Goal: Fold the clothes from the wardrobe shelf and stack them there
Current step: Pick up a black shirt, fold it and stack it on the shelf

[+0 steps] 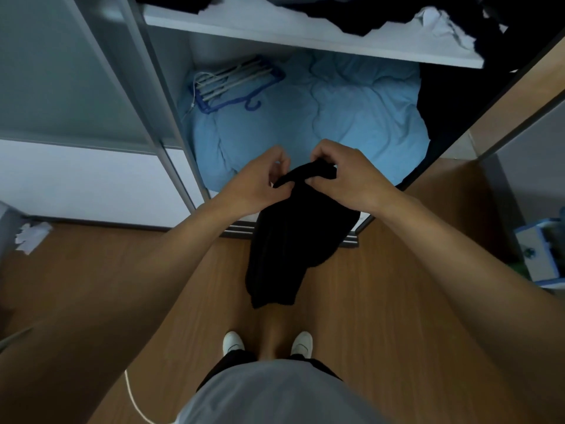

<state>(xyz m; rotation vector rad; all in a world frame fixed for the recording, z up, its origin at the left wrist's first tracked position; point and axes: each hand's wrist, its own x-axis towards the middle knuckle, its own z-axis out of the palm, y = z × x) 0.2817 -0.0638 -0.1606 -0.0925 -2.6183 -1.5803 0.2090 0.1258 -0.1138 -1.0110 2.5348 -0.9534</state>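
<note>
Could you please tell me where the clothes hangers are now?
Head view, upper left: the blue and white plastic hangers lie on the light blue quilt, under the white shelf.

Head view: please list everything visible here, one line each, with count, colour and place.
black garment: one, black, hanging from both hands, centre.
wardrobe shelf: one, white, top of frame.
clothes heap: one, black and white, on that shelf.
duvet: one, light blue, below the shelf.
hangers: a bundle, pale plus one blue, on the duvet's left.
crumpled paper: one, white, floor at left.
box: one, blue and white, floor at right.
cord: one, white, floor, lower left.
shoes: two, white, bottom centre.
left hand: one, pinching the garment's top edge.
right hand: one, gripping the same edge.
</note>
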